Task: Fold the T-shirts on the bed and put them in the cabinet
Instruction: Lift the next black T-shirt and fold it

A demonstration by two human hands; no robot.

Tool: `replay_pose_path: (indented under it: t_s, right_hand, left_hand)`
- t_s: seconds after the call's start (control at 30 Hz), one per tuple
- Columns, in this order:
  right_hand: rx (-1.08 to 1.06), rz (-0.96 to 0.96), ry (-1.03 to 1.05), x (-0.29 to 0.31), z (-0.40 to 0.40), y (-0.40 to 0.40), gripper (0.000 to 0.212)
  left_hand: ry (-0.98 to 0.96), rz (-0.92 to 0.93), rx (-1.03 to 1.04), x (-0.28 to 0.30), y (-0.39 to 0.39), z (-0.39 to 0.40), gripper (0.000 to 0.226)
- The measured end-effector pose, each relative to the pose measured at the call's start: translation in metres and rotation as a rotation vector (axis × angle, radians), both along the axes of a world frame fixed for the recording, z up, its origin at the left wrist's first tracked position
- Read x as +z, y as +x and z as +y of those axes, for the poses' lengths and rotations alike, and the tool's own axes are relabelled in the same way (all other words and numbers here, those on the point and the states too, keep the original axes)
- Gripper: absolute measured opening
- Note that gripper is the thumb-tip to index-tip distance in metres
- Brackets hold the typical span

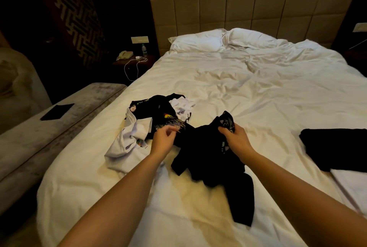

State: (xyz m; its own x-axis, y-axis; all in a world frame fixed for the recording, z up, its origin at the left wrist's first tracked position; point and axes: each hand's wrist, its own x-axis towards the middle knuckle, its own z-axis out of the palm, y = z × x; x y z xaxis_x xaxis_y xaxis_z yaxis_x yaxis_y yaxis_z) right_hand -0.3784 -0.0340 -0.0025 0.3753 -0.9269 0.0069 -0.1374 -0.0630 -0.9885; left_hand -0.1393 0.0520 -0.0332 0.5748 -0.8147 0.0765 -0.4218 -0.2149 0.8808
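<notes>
**Bed inventory: one black T-shirt in hand, more waiting**

Item 1. Black T-shirt (206, 159), centre of the frame, crumpled on the white bed (248, 91). My right hand (235, 137) grips a bunch of its cloth, fingers curled round it, lifting that part clear of the sheet. The rest trails toward the lower edge of the frame, one dark part stretched out long.

Item 2. My left hand (161, 139), just left of the shirt, holds nothing; fingers loosely curled, narrow, hovering above the cloth.

Item 3. Pile of unfolded shirts (156, 119), left of centre: black and white pieces tangled, one black piece with a coloured print. Touching the shirt I hold, or very near it; I cannot tell which.

Item 4. Folded black shirt (335, 147), right edge of the frame, lying flat. A white folded piece (349, 183) lies just below it.

Item 5. Cabinet: not in view.

Handling note, my judgement: I am sorting out this shirt before folding. To do it well I should take the opposite shoulder with my left hand, shake the shirt open, and lay it flat on the bare sheet between pile and folded stack. Smooth the sleeves before folding, and keep it clear of the pile.
</notes>
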Motion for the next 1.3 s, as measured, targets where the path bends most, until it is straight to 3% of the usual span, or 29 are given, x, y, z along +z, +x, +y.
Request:
replay_pose_path:
  t_s: [0.13,0.27,0.33,0.43,0.63,0.73,0.8,0.87,0.97,1.17,1.3]
  right_hand:
    - [-0.038,-0.064,0.100,-0.010,-0.013,0.007,0.011]
    - [-0.161,-0.240,0.432,-0.022,-0.023,0.008,0.017]
    - [-0.178,-0.327,0.559,-0.033,-0.026,0.004,0.017]
    - [-0.174,-0.404,0.625,-0.048,-0.029,-0.006,0.019]
    - [-0.330,-0.169,0.411,-0.057,-0.043,-0.026,0.016]
    - [-0.290,-0.083,0.250,-0.052,-0.043,-0.024,0.031]
    - [-0.178,-0.116,0.185,-0.043,-0.035,-0.019,0.046]
    - [-0.067,-0.142,0.130,-0.033,-0.025,-0.014,0.052]
    - [0.023,-0.150,0.057,-0.018,-0.012,-0.016,0.044]
    - [0.006,-0.051,0.016,-0.006,-0.002,-0.033,0.019]
    - [-0.121,-0.107,0.088,0.005,-0.003,-0.049,0.021]
  left_hand:
    - [0.088,-0.226,-0.082,-0.033,0.019,-0.014,0.036]
    - [0.236,-0.440,-0.205,-0.052,0.023,-0.034,0.061]
    - [0.221,-0.571,-0.211,-0.057,0.023,-0.043,0.057]
    - [0.091,-0.661,-0.167,-0.057,0.024,-0.055,0.030]
    - [-0.139,-0.520,-0.086,-0.025,0.012,-0.062,0.024]
    - [-0.206,-0.477,-0.127,0.003,-0.009,-0.064,0.025]
    - [-0.223,-0.329,-0.172,0.022,-0.029,-0.064,0.023]
    - [-0.172,-0.053,-0.228,0.040,-0.048,-0.066,0.019]
    - [0.001,0.272,-0.316,0.055,-0.064,-0.068,0.017]
    - [0.097,0.384,-0.310,0.067,-0.077,-0.049,0.018]
    - [0.012,0.539,-0.283,0.081,-0.085,-0.038,0.014]
